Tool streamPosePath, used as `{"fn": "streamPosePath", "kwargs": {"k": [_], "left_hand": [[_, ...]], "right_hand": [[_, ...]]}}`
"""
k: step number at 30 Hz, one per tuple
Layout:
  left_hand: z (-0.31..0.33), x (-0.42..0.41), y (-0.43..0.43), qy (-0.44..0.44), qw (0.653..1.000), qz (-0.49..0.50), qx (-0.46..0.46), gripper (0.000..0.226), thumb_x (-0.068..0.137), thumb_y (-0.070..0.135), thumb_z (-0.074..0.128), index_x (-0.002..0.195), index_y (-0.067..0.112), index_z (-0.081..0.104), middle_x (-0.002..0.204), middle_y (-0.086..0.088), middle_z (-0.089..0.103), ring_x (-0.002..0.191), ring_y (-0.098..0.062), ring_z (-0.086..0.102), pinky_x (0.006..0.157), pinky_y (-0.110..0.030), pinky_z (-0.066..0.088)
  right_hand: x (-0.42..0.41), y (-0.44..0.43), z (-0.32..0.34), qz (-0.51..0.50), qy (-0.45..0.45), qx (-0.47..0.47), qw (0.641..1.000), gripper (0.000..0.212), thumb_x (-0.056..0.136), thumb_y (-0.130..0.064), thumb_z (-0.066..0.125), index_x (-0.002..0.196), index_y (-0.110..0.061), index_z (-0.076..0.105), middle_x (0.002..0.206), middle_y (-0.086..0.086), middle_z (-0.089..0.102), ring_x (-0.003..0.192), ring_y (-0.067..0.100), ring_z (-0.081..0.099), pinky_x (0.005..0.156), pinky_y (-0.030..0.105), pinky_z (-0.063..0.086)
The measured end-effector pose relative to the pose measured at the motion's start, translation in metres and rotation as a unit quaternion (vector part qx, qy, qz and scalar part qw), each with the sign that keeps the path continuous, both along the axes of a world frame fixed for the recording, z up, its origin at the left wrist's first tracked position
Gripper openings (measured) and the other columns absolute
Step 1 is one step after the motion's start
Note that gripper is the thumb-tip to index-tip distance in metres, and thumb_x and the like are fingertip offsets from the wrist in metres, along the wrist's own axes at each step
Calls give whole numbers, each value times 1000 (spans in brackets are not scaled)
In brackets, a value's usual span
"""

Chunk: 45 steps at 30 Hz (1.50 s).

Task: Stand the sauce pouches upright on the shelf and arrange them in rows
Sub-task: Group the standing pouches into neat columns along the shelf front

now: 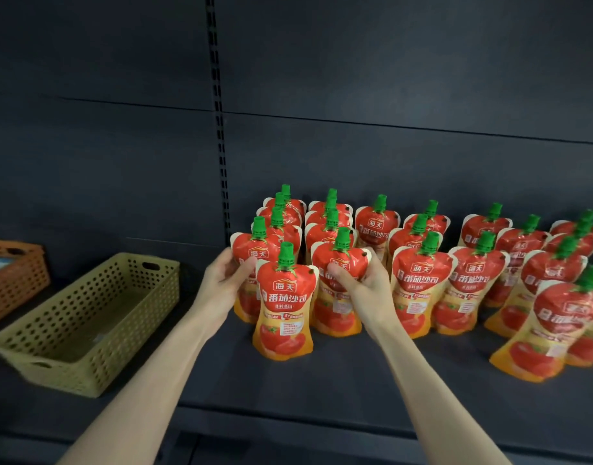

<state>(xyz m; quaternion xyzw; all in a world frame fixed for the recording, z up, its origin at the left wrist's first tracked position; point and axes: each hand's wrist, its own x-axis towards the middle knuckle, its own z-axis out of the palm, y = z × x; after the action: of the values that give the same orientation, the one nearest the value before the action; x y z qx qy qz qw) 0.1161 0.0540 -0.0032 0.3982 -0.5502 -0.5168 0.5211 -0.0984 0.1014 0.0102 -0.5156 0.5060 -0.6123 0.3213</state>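
Left hand [226, 280] grips one pouch [247, 263], right hand [359, 280] another [338, 280], mid-shelf [322, 380]. Press both bases flat, square them behind the front pouch [285, 310] at 6 o'clock, without tipping neighbours.

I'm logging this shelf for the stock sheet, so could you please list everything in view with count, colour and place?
tomato sauce pouches: more than twenty, exact count hidden by overlap; red and orange with green caps; upright in rows, centre to right of shelf
shelf: one, dark grey, under the pouches
perforated basket: one, yellow-green, left on shelf
orange basket: one, far left, partly cut off
left hand: one, on a front-left pouch
right hand: one, fingers around a second-row pouch
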Motion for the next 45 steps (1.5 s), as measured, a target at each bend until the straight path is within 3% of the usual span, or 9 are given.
{"fn": "streamPosePath", "kwargs": {"k": [6, 10, 14, 20, 26, 30, 35, 45], "left_hand": [[-10, 12, -5, -61, 997, -33, -13, 32, 84, 23, 64, 115, 20, 57, 111, 6, 67, 103, -7, 63, 88, -29, 50], [-26, 19, -6, -79, 996, -29, -9, 35, 77, 24, 70, 110, 19, 59, 107, 3, 68, 103, -9, 62, 89, -29, 49], [-25, 17, -10, -87, 995, -33, -33, 30, 75, 23, 70, 104, 18, 62, 102, 6, 70, 98, -7, 64, 89, -29, 49], [-27, 11, -13, -101, 994, -19, -43, 28, 77, 19, 72, 102, 23, 62, 100, 8, 69, 94, -1, 64, 81, -22, 50], [-31, 14, -14, -100, 994, 1, -48, 20, 75, 15, 74, 92, 20, 65, 89, 8, 71, 87, -2, 65, 78, -21, 49], [-31, 11, -13, -109, 993, 15, -50, 20, 75, 16, 74, 90, 21, 64, 88, 8, 70, 83, 0, 65, 76, -20, 49], [-32, 9, -15, -115, 992, 29, -51, 19, 74, 17, 75, 89, 22, 64, 87, 9, 70, 82, 0, 65, 76, -21, 50], [-32, 7, -16, -117, 991, 32, -53, 17, 72, 16, 77, 85, 20, 66, 83, 6, 71, 80, -3, 67, 73, -20, 51]], "right_hand": [[-3, -6, -4, 23, 6, 33, 999, 32, 81, -14, 70, 104, -29, 54, 107, -4, 66, 99, 11, 65, 81, 26, 55], [-6, 1, -12, 22, 30, 29, 999, 54, 81, 2, 67, 122, -22, 43, 107, -11, 59, 98, 2, 58, 64, 10, 51], [-10, 0, -17, 13, 58, 29, 998, 52, 82, -2, 67, 122, -25, 44, 112, -12, 60, 106, 4, 57, 84, 18, 49], [-13, -8, -22, 20, 55, 53, 997, 48, 83, -6, 67, 124, -18, 45, 121, 2, 62, 113, 14, 58, 95, 33, 50], [-11, -8, -29, -10, 65, 76, 995, 37, 83, -13, 68, 115, -14, 51, 112, -1, 64, 103, 11, 61, 81, 24, 52], [-8, -9, -28, -7, 74, 72, 995, 29, 84, -10, 67, 110, -11, 56, 108, 1, 67, 100, 13, 63, 88, 33, 53], [-9, -10, -26, 3, 93, 68, 993, 26, 85, -10, 65, 107, -20, 56, 110, -2, 66, 105, 14, 62, 92, 35, 52], [-12, -9, -29, -5, 108, 64, 992, 25, 86, -10, 64, 111, -13, 56, 110, 1, 67, 105, 15, 62, 93, 38, 52]]}}
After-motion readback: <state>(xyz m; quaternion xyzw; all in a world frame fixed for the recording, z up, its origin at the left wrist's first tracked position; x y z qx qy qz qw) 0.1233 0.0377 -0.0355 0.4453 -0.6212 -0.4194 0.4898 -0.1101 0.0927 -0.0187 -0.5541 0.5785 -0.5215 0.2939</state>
